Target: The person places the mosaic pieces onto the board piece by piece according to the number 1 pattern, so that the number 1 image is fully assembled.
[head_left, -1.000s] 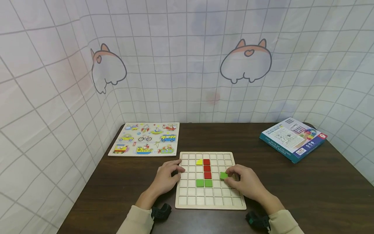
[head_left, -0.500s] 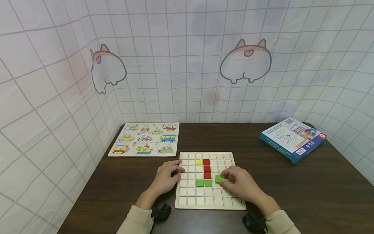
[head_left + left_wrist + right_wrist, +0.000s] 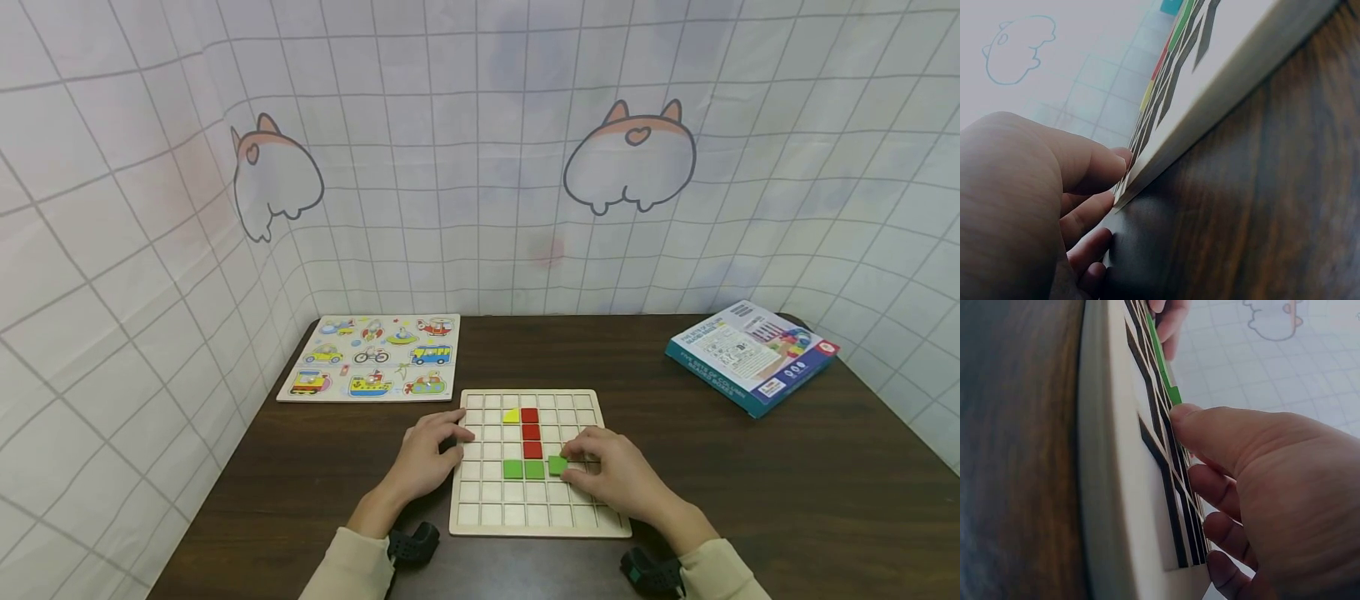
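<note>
A pale wooden grid board [image 3: 540,517] lies on the dark table. Between thumb and fingertips, my right hand [image 3: 618,471] pinches a green square tile [image 3: 557,466] at its right side, over the cell right of two other green tiles [image 3: 523,469] in the same row. In the right wrist view this tile [image 3: 1175,395] sits a little raised at the thumb tip. Above that row stand three red tiles [image 3: 531,432] in a column, with a yellow piece [image 3: 512,416] beside the top one. Relaxed fingers of my left hand [image 3: 423,454] touch the board's left edge.
A picture board [image 3: 375,358] with printed vehicles lies at the back left. On the right is a teal-edged box [image 3: 753,357] with printing on top. Light grid-patterned cloth [image 3: 480,167] stands behind the table. Each wrist wears a black device.
My right hand has moved left and slightly nearer with the green tile, bringing it into line beside the two green tiles. The left hand stays at the board's edge.
</note>
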Demonstrator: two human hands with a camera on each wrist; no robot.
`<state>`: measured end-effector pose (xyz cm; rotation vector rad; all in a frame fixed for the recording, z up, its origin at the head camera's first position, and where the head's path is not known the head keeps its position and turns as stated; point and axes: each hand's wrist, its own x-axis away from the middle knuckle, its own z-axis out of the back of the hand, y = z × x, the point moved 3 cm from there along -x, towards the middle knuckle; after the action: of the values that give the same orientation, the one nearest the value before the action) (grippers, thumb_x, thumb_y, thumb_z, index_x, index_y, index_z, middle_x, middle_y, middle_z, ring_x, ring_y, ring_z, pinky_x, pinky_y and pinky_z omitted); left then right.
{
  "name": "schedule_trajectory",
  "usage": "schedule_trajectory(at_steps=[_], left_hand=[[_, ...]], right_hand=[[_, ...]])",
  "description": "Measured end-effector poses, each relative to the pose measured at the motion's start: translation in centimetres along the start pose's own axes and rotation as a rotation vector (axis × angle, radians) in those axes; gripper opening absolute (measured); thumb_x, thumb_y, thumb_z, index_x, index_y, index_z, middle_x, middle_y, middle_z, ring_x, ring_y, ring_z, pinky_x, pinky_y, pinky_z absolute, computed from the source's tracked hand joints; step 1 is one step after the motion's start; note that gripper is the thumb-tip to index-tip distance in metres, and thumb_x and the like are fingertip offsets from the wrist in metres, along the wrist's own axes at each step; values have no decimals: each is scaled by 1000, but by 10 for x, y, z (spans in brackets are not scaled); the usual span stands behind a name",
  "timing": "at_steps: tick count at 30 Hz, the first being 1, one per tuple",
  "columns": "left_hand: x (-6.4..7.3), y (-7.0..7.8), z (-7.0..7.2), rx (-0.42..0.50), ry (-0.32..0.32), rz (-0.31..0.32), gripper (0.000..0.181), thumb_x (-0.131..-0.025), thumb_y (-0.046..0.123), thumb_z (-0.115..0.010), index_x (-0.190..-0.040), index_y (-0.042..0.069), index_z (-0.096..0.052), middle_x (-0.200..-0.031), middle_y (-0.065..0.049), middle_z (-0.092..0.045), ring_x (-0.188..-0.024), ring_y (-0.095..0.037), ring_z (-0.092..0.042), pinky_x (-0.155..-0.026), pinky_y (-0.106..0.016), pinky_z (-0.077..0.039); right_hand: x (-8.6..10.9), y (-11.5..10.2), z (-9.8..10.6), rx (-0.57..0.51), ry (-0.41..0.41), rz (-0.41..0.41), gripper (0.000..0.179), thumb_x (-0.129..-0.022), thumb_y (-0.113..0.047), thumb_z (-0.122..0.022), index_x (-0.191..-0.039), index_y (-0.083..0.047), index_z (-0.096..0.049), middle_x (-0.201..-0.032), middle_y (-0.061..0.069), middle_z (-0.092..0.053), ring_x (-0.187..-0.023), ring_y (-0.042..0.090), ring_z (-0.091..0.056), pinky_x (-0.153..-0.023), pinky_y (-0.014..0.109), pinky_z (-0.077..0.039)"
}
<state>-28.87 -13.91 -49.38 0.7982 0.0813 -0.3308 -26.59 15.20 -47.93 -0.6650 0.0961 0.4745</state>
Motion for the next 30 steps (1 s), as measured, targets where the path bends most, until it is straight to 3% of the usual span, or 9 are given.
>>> schedule_trajectory(at_steps=[30], left_hand=[[-2,-2,-1,-19,-4,13,21,-90,12,-61,-104,20,-74,-146,-1,-50,-138,-26,-36,-110,-55,-21]], right_hand=[[1,0,-2,-55,-30,10,16,-82,-25,-78,-97,-25,-72,-97,-14,-61,-89,7,-57,-80,34,-49]])
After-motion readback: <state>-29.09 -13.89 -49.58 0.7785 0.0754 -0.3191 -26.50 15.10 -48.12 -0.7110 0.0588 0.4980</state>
